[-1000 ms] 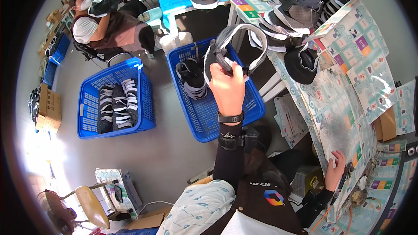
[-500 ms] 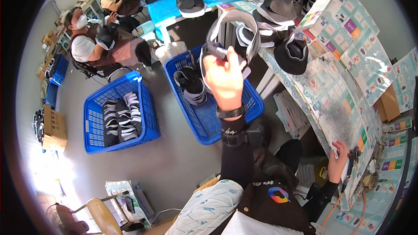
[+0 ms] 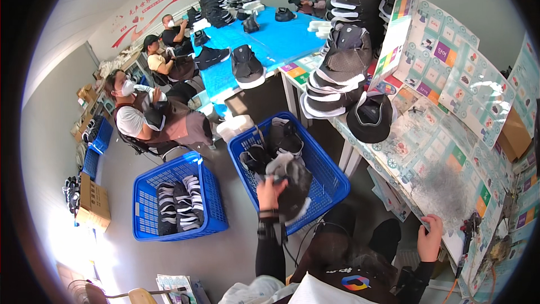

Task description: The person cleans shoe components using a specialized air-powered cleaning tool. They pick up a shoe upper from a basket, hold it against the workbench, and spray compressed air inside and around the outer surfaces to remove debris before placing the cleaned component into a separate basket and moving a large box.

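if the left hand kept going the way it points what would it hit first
Likely the dark shoe upper it already grips, then the other uppers in the blue basket beyond; depth is hard to judge.

The shoe upper (image 3: 292, 188) looks like soft, matt black and grey cloth. The blue basket (image 3: 323, 160) under it is hard plastic with a grid of holes. The desk (image 3: 450, 152) has a shiny plastic cover, rubbed dull and grey near its edge.
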A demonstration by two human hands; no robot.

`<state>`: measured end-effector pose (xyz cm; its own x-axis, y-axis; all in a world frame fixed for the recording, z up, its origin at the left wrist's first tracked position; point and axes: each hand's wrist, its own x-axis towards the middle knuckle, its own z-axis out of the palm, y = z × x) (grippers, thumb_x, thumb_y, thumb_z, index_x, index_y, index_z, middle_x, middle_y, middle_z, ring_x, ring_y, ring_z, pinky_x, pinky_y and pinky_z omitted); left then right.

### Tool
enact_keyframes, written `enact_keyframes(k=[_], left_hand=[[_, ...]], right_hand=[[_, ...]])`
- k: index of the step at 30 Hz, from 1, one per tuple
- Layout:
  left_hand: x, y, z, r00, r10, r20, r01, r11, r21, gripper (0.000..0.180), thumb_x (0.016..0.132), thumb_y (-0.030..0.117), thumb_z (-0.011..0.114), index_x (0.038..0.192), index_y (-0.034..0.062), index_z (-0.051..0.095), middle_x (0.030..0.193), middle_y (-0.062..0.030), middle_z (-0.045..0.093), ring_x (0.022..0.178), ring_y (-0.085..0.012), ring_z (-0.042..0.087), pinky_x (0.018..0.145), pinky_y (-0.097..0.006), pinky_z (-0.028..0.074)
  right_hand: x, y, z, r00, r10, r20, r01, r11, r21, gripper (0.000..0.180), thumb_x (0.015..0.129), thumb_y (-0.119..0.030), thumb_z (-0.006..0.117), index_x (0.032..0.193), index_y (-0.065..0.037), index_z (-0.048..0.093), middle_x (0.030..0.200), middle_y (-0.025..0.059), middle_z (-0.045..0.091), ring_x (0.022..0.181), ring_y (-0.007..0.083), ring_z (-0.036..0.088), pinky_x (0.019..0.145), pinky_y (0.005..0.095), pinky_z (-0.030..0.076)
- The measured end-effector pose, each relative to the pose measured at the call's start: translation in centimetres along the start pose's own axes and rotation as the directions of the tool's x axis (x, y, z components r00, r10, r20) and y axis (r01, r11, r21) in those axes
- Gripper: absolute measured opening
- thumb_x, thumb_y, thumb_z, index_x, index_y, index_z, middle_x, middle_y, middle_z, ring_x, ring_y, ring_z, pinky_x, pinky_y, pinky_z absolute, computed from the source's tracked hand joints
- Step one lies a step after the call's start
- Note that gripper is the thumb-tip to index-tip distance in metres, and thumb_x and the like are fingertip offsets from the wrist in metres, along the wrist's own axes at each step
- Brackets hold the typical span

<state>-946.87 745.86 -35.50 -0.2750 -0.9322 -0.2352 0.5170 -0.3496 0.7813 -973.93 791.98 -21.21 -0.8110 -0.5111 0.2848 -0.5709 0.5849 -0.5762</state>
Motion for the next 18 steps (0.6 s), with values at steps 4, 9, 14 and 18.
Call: enact_keyframes(k=[4, 9, 14, 18], left_hand=[[13.5, 15.3, 13.5, 0.713, 0.571, 0.407, -0.693, 0.662, 0.286, 0.027, 0.096, 0.015, 0.061, 0.115, -0.0033, 0.057, 0.094, -0.0127, 0.066, 0.084, -0.0272, 0.070, 0.069, -0.038, 0.060], [17.2, 42.6, 33.3, 0.074, 0.655, 0.752, -0.949, -0.184, 0.254, 0.065, 0.080, 0.001, 0.069, 0.141, -0.0023, 0.047, 0.142, -0.0327, 0.049, 0.131, -0.0472, 0.049, 0.108, -0.049, 0.045], [11.5, 45.5, 30.4, 0.221, 0.840, 0.496, -0.968, 0.250, 0.008, 0.035, 0.105, 0.020, 0.052, 0.136, 0.0061, 0.058, 0.127, -0.0130, 0.068, 0.121, -0.0205, 0.064, 0.101, -0.037, 0.051], [16.4, 37.5, 17.2, 0.260, 0.824, 0.503, -0.836, -0.069, 0.544, 0.039, 0.097, 0.024, 0.067, 0.125, -0.0037, 0.065, 0.108, -0.0135, 0.073, 0.095, -0.0185, 0.067, 0.081, -0.032, 0.054]], right_hand=[[0.7, -1.3, -0.5, 1.000, -0.021, -0.013, 0.022, 0.999, 0.042, 0.024, 0.082, 0.006, 0.063, 0.105, -0.001, 0.064, 0.123, 0.0186, 0.058, 0.121, 0.0390, 0.055, 0.105, 0.0428, 0.043], [0.5, -1.3, -0.9, 0.998, 0.010, -0.056, -0.007, 0.998, 0.055, 0.024, 0.084, 0.004, 0.062, 0.107, -0.001, 0.065, 0.124, 0.0186, 0.058, 0.121, 0.0389, 0.055, 0.106, 0.0420, 0.043], [0.2, -2.4, -0.2, 1.000, 0.007, -0.002, -0.007, 1.000, 0.004, 0.024, 0.085, 0.004, 0.061, 0.108, -0.001, 0.065, 0.125, 0.0185, 0.059, 0.121, 0.0385, 0.056, 0.106, 0.0415, 0.043], [1.0, -3.4, 1.3, 0.993, -0.065, 0.098, 0.063, 0.998, 0.023, 0.024, 0.086, 0.004, 0.061, 0.109, -0.001, 0.065, 0.125, 0.0173, 0.060, 0.122, 0.0370, 0.057, 0.107, 0.0407, 0.043]])
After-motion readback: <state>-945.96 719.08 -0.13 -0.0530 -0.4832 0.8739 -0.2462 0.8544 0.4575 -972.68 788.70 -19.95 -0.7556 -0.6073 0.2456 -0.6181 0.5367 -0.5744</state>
